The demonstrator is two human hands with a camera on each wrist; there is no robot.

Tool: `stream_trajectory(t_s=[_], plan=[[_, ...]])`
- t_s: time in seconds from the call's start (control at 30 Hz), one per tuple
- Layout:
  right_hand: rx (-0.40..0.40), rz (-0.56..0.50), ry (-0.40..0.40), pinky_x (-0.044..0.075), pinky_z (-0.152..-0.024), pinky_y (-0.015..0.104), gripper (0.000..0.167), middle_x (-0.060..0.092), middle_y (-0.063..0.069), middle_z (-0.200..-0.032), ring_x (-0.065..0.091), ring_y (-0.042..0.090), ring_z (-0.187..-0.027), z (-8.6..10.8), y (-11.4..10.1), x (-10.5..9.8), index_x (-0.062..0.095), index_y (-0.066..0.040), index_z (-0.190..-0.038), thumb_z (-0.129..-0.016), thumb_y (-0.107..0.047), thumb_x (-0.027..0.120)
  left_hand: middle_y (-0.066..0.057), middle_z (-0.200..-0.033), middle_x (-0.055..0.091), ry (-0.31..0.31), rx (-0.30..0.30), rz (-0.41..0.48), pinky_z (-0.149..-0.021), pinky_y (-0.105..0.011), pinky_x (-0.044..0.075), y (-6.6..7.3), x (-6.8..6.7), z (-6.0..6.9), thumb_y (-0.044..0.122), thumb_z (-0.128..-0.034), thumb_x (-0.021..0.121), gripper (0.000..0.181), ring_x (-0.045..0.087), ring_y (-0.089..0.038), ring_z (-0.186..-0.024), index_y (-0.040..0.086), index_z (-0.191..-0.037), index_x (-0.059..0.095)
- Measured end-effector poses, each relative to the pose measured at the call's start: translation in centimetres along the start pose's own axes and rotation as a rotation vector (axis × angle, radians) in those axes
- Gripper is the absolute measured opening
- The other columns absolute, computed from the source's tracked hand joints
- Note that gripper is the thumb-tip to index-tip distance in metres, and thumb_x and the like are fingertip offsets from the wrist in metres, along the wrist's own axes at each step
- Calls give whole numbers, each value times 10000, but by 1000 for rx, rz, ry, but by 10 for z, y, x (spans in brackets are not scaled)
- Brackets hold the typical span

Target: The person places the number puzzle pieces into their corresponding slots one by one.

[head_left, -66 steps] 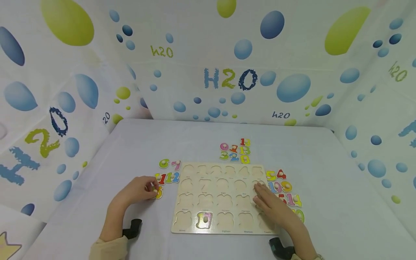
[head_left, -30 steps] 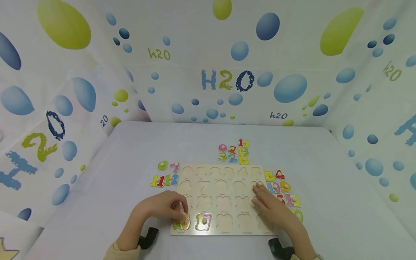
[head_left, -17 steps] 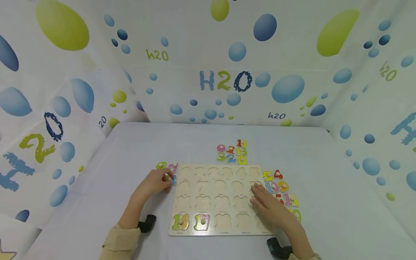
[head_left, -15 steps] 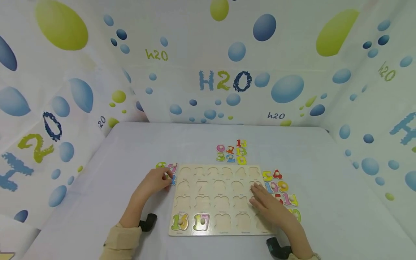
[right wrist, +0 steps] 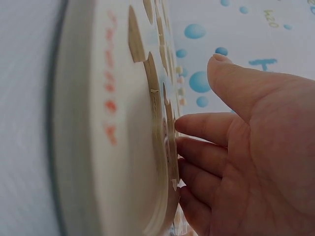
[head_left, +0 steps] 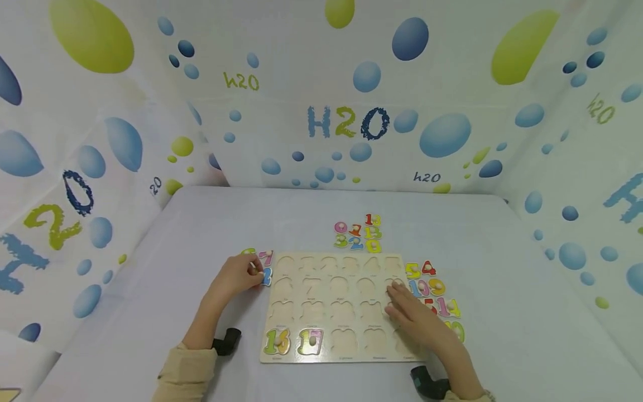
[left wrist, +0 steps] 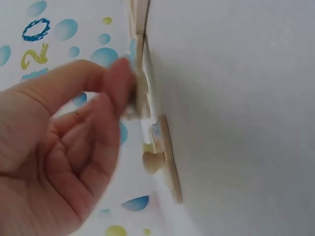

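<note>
In the head view my left hand (head_left: 239, 276) is at the left edge of a wooden number puzzle board (head_left: 326, 354). Its thumb and index finger pinch the knobbed number 12 piece (head_left: 267, 277), whose blue 2 shows past the fingertips. The left wrist view has the fingertips blurred against a thin piece, with another knobbed piece (left wrist: 166, 160) standing just below. Number pieces 16 (head_left: 277, 341) and 17 (head_left: 310, 341) sit in the board's bottom row. My right hand (head_left: 417, 317) lies across the board's right side, fingers extended, touching its surface.
Beyond the board is a cluster of number pieces (head_left: 355, 229). More lie along its right side, among them a red 4 (head_left: 428, 268), partly under the right hand. A pink 7 (head_left: 265, 257) lies at upper left. Printed cloth (head_left: 281, 67) encloses the white table.
My left hand has brought the 16 piece from the left into the bottom-left recess and let go. It then moved up to the 12 piece. The right hand stays put.
</note>
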State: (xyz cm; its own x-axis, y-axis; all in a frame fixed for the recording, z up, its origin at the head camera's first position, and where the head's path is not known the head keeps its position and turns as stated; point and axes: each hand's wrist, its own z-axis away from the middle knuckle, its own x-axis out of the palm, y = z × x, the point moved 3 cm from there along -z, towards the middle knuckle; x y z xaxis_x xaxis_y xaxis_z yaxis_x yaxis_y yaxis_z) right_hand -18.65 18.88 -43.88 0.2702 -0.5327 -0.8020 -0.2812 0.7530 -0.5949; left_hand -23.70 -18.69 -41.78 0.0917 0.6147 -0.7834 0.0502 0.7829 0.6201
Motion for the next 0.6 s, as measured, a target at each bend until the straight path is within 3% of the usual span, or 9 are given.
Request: stream_trajectory(t_s=[0.23, 0.33, 0.47, 0.6], plan=[[-5, -1, 8, 230, -1040, 530, 579, 297, 188, -1469, 222, 348, -1353, 2, -1, -1, 392, 2, -1406, -967, -358, 504, 27, -557, 542, 7, 98, -44, -459, -280, 381, 30, -4, 11, -29, -789, 628, 112, 567, -140, -489, 40, -769, 542], [-6, -5, 7, 229, -1038, 536, 580, 294, 191, -1469, 216, 352, -1354, 1, -1, -1, 387, 3, -1408, -967, -355, 504, 32, -566, 563, -12, 131, 37, -482, -287, 409, 40, -2, 14, -26, -800, 642, 108, 595, -158, -508, 40, -781, 559], [-4, 3, 7, 228, -1041, 530, 582, 291, 189, -1471, 217, 350, -1354, 1, -1, 0, 386, 1, -1410, -970, -363, 497, 17, -588, 618, -153, 195, 228, -542, -305, 476, 53, 16, 15, 15, -825, 658, 66, 634, -177, -555, 27, -834, 594], [-1, 5, 1, 226, -1043, 527, 591, 284, 181, -1477, 218, 345, -1355, 0, -1, 1, 384, -11, -1414, -968, -384, 492, 0, -576, 621, -312, 176, 322, -566, -279, 494, 58, 42, 19, 43, -834, 660, 62, 639, -173, -559, 35, -840, 599]])
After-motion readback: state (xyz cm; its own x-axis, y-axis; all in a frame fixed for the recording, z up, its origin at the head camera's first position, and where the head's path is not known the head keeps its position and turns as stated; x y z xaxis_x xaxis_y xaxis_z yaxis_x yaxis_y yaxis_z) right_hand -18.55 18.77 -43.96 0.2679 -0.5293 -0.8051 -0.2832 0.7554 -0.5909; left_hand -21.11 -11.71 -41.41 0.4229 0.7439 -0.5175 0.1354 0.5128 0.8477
